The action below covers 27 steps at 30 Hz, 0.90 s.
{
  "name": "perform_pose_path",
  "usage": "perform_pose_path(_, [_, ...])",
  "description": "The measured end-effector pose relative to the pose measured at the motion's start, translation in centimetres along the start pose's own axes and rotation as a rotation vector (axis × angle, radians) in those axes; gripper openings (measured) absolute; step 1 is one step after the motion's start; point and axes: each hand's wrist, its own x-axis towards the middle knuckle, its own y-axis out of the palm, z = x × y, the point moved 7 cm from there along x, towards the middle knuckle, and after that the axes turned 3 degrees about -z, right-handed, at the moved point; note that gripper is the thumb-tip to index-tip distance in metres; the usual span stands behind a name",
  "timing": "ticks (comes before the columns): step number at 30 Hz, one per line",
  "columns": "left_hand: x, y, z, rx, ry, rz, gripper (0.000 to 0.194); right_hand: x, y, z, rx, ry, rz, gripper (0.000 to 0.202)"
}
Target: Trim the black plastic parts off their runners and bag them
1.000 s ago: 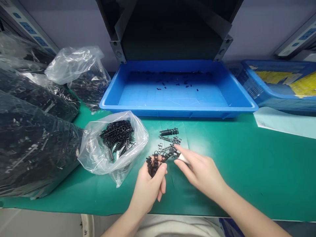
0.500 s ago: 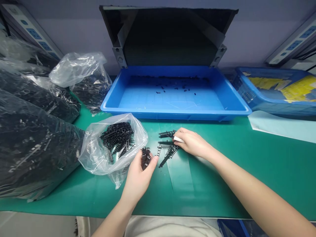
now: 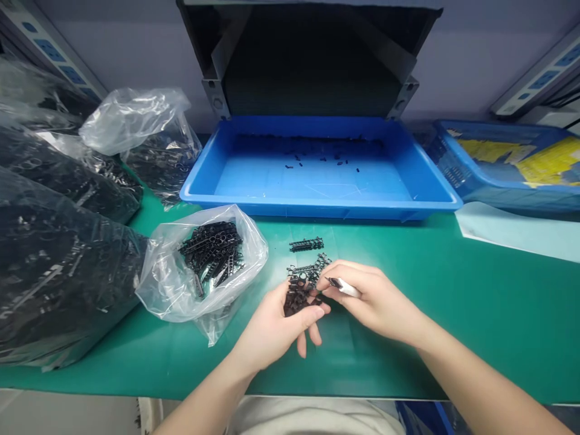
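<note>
My left hand (image 3: 283, 326) is closed around a bunch of black plastic part strips (image 3: 296, 297), which stick up between thumb and fingers. Close beside it, my right hand (image 3: 369, 296) has its fingertips at the bunch and grips a small white-handled tool (image 3: 347, 287) with a dark tip; its kind is unclear. More ladder-like black strips stand out at the upper side of the left hand. Behind the hands, a short row of black strips (image 3: 307, 244) lies on the green mat (image 3: 399, 362). An open clear plastic bag (image 3: 254, 244) with more black strips stands to the left.
A blue tray (image 3: 317, 211) with a few small black pieces sits at the back, beneath a dark metal-framed panel (image 3: 312, 60). Full bags of black parts (image 3: 67, 272) crowd the left. A blue basket (image 3: 498, 187) with yellow pieces and a pale sheet (image 3: 516, 232) are at right.
My left hand has moved right to the strips, and my right hand has come down and nearer to it. Strips from the mat are now gathered at the left hand; one group stays behind.
</note>
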Motion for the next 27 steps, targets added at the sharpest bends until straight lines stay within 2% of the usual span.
perform_pose_path(2, [-0.1,0.4,0.5,-0.086,-0.041,-0.014,0.018,-1.0,0.0,-0.6,-0.019,0.087,-0.157,0.011])
perform_pose_path(4, [-0.1,0.4,0.9,-0.153,-0.05,-0.078,0.018,-2.3,0.2,-1.3,-0.079,0.17,-0.262,0.019])
perform_pose_path(5, [-0.1,0.3,1.0,-0.181,-0.049,-0.112,0.02,-2.9,0.5,-1.5,-0.112,0.195,-0.268,0.024])
perform_pose_path(7, [-0.2,0.1,1.2,-0.222,-0.04,-0.153,0.023,-3.9,1.5,-1.6,-0.172,0.209,-0.199,0.032])
perform_pose_path(10, [-0.4,0.2,1.3,-0.231,-0.02,-0.145,0.023,-4.9,2.5,-1.1,-0.276,0.183,-0.117,0.034])
perform_pose_path(15, [-0.7,0.5,1.4,-0.217,-0.031,-0.147,0.025,-5.0,2.8,0.1,-0.408,0.096,-0.14,0.034])
perform_pose_path(19, [-0.8,0.7,1.6,-0.2,-0.057,-0.161,0.029,-5.0,2.6,0.5,-0.463,0.087,-0.179,0.033])
perform_pose_path(27, [-0.9,0.8,1.9,-0.217,-0.082,-0.182,0.03,-5.1,2.6,0.5,-0.436,0.092,-0.158,0.033])
